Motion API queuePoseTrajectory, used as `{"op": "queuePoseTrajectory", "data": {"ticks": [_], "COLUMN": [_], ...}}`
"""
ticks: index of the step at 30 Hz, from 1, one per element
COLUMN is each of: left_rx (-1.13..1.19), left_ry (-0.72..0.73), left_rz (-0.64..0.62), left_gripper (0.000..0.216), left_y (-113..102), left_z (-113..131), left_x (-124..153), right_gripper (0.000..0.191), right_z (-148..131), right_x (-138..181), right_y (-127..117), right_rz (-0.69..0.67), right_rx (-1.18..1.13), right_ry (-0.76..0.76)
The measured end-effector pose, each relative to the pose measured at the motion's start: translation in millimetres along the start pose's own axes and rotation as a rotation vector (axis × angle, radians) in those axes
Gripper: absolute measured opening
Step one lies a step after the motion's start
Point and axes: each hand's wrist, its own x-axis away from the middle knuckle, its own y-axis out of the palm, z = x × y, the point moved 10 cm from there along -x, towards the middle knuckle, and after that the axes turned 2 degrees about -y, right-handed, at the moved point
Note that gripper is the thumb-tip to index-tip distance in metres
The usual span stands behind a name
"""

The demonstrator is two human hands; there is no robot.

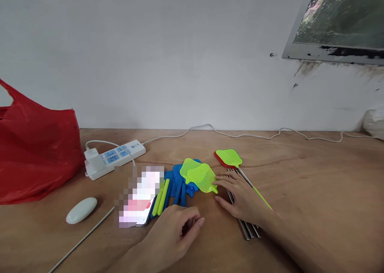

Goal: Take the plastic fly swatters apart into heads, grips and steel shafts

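Observation:
My left hand (177,231) rests on the table with its fingers curled in a loose fist, and nothing shows inside. Just beyond it lie green handles (163,197) and blue handles (183,195). My right hand (238,197) lies over several metal rods (250,231), fingers stretched and spread, fingertips at the edge of the green fly swatter heads (202,177). Those heads overlap the blue fly swatter heads (171,183). Beyond the right hand is an assembled fly swatter with a green head (229,157), its rod and green handle running beside my wrist; a red head (220,160) peeks out beneath.
A phone (142,199) with a lit screen lies left of the handles. Further left are a white oval object (81,210), a white power strip (115,159) and a red plastic bag (39,153). A white cable (240,136) runs along the wall.

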Motion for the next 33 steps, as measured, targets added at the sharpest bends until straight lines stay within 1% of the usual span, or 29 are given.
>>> {"op": "queuePoseTrajectory", "data": {"ticks": [3,5,6,9,11,16,20,22,27,29,31,33], "left_rx": [0.006,-0.001,-0.005,-0.008,-0.008,0.0,-0.001,-0.002,-0.017,-0.031,-0.038,-0.034], "left_ry": [0.009,0.013,0.015,0.015,0.014,0.015,0.017,0.011,0.006,0.0,-0.002,-0.001], "left_rz": [-0.005,0.008,0.01,-0.009,-0.018,-0.014,-0.032,-0.04,-0.049,-0.052,-0.049,-0.048], "left_gripper": [0.035,0.035,0.035,0.035,0.035,0.034,0.034,0.034,0.034,0.034,0.034,0.035], "left_y": [1,0,-1,1,1,1,2,3,4,4,4,3], "left_z": [1,1,2,2,1,1,3,2,2,2,2,3], "left_x": [-1,-1,-1,-2,-2,-1,-1,-1,-2,-3,-3,-2], "right_gripper": [0.04,0.037,0.031,0.004,0.012,0.024,0.023,0.022,0.023,0.025,0.025,0.021], "right_z": [-4,-1,3,20,28,39,37,36,34,32,31,33], "right_x": [0,-1,-2,-1,0,4,4,4,6,7,7,7], "right_y": [0,-5,-10,-23,-24,-15,-11,-10,-10,-10,-11,-13], "right_rz": [-0.027,-0.001,0.029,0.118,0.117,0.014,-0.057,-0.071,-0.068,-0.05,-0.001,0.078], "right_rx": [-0.014,-0.013,-0.003,0.048,0.073,0.096,0.111,0.117,0.178,0.169,0.082,-0.12], "right_ry": [-0.03,-0.036,-0.021,0.068,0.124,0.265,0.309,0.337,0.432,0.444,0.436,0.437]}}
